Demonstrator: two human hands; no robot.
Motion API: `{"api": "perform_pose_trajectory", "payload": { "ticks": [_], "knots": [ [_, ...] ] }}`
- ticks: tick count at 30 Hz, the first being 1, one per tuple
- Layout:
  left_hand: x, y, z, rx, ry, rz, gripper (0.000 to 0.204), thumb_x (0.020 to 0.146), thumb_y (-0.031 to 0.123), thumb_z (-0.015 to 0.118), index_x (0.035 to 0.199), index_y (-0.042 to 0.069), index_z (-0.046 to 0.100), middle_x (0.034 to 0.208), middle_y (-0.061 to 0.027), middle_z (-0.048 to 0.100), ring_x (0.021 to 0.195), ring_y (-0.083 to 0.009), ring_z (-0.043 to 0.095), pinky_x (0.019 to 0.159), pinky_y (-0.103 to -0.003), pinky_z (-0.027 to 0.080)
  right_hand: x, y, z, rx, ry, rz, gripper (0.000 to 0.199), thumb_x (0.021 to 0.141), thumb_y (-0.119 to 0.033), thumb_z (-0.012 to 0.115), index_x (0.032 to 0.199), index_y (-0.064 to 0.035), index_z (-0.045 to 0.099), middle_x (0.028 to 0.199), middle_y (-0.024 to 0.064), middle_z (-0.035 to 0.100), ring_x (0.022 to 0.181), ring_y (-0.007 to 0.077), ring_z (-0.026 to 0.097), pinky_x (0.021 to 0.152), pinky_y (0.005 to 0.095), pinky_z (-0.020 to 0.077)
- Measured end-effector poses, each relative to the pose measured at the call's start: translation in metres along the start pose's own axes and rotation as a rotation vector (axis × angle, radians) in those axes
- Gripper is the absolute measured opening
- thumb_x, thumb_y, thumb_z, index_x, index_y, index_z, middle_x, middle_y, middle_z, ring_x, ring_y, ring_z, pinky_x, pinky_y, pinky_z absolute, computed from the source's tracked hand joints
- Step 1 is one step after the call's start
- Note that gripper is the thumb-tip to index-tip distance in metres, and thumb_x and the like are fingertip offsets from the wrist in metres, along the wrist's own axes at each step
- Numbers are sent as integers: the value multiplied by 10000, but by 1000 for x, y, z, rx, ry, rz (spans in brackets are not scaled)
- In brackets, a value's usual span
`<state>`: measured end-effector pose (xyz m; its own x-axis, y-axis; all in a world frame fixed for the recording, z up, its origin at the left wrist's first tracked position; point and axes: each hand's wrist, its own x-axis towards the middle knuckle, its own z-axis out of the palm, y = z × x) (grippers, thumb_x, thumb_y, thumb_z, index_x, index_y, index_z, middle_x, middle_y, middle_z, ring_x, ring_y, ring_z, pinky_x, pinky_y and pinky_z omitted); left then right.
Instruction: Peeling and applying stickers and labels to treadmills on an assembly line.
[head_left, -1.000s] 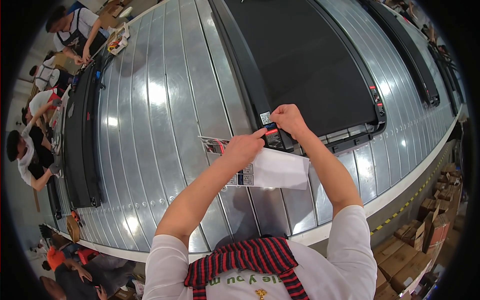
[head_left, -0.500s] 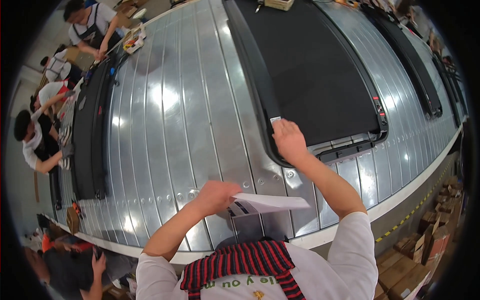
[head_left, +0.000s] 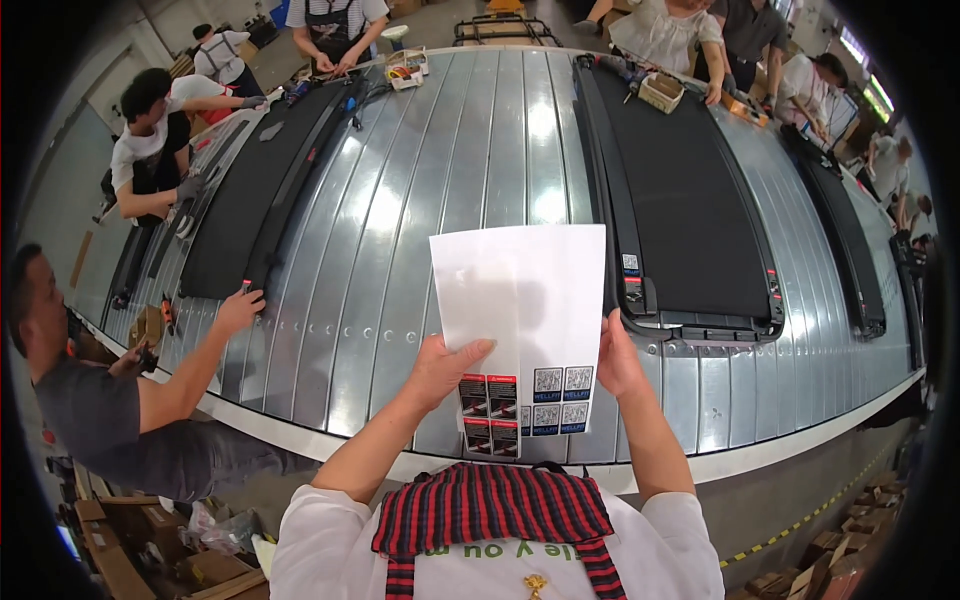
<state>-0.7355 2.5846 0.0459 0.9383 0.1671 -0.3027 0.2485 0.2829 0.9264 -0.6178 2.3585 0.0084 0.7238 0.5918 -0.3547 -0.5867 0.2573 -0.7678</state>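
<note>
White sticker sheets (head_left: 555,290) are held up in front of me, one overlapping the other. My left hand (head_left: 440,368) pinches their left side, thumb on top. At the right edge, the fingers of my right hand (head_left: 622,362) close on the paper, partly behind it. Red-and-black labels (head_left: 490,412) remain on the lower part of one sheet, and square-code labels (head_left: 562,400) on the other. Just beyond my right hand lies a black panel (head_left: 690,210) in a dark frame. A square-code label (head_left: 630,264) and a red-and-black label (head_left: 633,290) sit on its near left corner.
Everything lies on a ribbed metal table (head_left: 400,260). Another black panel (head_left: 250,200) lies at the left, where a co-worker's hand (head_left: 240,308) touches its near end. A third panel (head_left: 830,220) is at the right. Parts boxes (head_left: 660,92) and several people line the far side.
My right hand has left the frame's corner and come back to the sheets. The sheets, earlier tilted in my left hand, now face me. The co-worker at left has reached the left panel.
</note>
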Motion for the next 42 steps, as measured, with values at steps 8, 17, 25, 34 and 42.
{"api": "perform_pose_trajectory", "payload": {
  "ticks": [8, 17, 25, 34, 42],
  "knots": [
    [-77, 1, -28, 177, 30, 148, 300, 768, 204, 641, 928, -46, 598, 859, -67, 611, 759, -114, 558, 685, -253, 456, -62, 11, 74, -238, 27, -189, 368, 801, -236, 568, 1063, 19, 523, 961, 63, 581, 836, 142, 548, 718, 271, 439],
    [-122, -6, -57, 123, -37, 60, 329, 745, 204, 660, 950, -42, 587, 884, -81, 610, 808, -126, 559, 723, -261, 453, -106, 42, 127, -659, 62, -197, 281, 731, -185, 641, 895, 38, 588, 822, 67, 602, 765, 124, 539, 683, 267, 436],
    [-135, -31, -71, 384, -112, 251, 327, 722, 247, 662, 925, -5, 612, 813, -98, 628, 726, -163, 587, 663, -291, 459, -135, 23, 151, -970, 276, -592, 365, 715, -118, 666, 1042, -9, 545, 891, 53, 612, 817, 134, 565, 737, 279, 449],
    [-172, -22, -48, 702, -171, 230, 356, 711, 330, 650, 927, 49, 615, 781, -136, 616, 695, -263, 588, 640, -318, 447, -152, 21, 182, -1627, -197, -682, 225, 705, -224, 658, 733, -26, 555, 632, 148, 532, 583, 331, 512, 505, 355, 406],
    [-245, -78, -117, 1089, 34, -98, 227, 751, 219, 594, 910, 56, 600, 862, -119, 615, 833, -226, 588, 715, -323, 455, -166, -12, 133, -1584, -128, -737, 208, 734, -220, 607, 652, -43, 534, 596, 145, 527, 565, 339, 514, 494, 398, 395]
  ]
}}
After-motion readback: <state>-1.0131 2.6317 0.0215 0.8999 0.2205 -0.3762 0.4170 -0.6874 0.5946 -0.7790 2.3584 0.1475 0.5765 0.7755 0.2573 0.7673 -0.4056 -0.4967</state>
